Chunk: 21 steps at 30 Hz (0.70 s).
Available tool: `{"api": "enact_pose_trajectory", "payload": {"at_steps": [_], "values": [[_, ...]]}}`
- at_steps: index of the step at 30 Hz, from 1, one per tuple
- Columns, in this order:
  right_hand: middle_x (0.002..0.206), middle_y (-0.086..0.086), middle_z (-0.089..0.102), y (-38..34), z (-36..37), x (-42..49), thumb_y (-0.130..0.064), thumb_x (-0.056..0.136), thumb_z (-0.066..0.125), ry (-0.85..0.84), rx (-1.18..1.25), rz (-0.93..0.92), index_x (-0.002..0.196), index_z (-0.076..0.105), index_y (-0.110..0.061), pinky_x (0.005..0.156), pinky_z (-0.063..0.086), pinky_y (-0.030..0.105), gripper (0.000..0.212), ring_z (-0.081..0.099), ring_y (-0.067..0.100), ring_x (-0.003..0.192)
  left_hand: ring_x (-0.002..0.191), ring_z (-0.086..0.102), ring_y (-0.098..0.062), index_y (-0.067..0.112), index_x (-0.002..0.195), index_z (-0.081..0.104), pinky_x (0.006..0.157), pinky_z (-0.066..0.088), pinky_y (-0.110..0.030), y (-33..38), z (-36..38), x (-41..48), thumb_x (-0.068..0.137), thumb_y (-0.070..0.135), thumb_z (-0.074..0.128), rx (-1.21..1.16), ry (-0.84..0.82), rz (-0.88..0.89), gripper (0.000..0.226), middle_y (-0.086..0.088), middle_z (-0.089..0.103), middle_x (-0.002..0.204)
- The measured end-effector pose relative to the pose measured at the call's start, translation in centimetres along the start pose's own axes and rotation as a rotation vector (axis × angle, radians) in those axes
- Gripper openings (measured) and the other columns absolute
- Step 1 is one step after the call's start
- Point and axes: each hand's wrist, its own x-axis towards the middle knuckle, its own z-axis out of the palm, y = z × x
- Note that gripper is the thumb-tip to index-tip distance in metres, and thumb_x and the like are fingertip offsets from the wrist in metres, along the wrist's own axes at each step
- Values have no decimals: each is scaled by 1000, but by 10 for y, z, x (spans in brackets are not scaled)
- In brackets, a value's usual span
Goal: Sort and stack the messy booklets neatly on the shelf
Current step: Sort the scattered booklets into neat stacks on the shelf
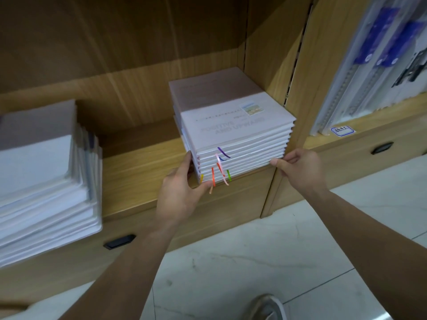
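I have one camera, worn on my head. It looks forward and down along both forearms, which run up into the frame from the bottom edge. My left hand (182, 192) and right hand (300, 169) sit near the middle of the wide picture, close enough that my knuckles show plainly. Just beyond them is the stack of booklets (231, 125), seen from above and from its front. The shelf (138, 162) runs off past my left hand to another pile (46, 169), which is blurred at the frame's edge. Behind my wrists, nearer to me, the view takes in the floor (254, 250) and the toe of my shoe (268, 306). Beyond my right hand the upright (277, 88) leans in the wide lens.
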Motion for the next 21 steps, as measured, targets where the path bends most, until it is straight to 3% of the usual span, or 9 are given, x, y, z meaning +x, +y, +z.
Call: {"api": "enact_pose_trajectory", "payload": {"at_steps": [4, 13, 18, 21], "values": [[73, 0, 70, 3, 6, 2, -49, 72, 84, 48, -48, 4, 76, 62, -21, 71, 55, 37, 36, 67, 20, 74, 118, 58, -17, 39, 150, 31, 100, 51, -38, -4, 5, 2, 78, 54, 75, 45, 5, -6, 86, 6, 64, 128], [79, -5, 65, -5, -5, -7, -52, 74, 82, -22, -113, -48, 84, 63, -19, 60, 42, 24, 40, 62, 11, 77, 114, 57, -24, 34, 148, 34, 97, 50, -42, 5, 11, -2, 84, 40, 75, 77, 57, -27, 76, 0, 63, 123], [84, -4, 68, -2, -5, -8, -59, 69, 83, -55, -35, -31, 89, 64, -19, 68, 49, 28, 48, 65, 13, 81, 111, 59, -25, 32, 146, 33, 95, 50, -44, 2, 15, -1, 84, 37, 75, 120, 77, -26, 75, -1, 65, 118], [83, -2, 68, -4, -5, -9, -64, 72, 77, -57, -44, -37, 89, 64, -17, 70, 50, 30, 52, 64, 14, 81, 111, 60, -22, 38, 143, 35, 95, 51, -45, -2, 11, 6, 79, 41, 78, 18, 6, -40, 78, 4, 66, 119]]}}
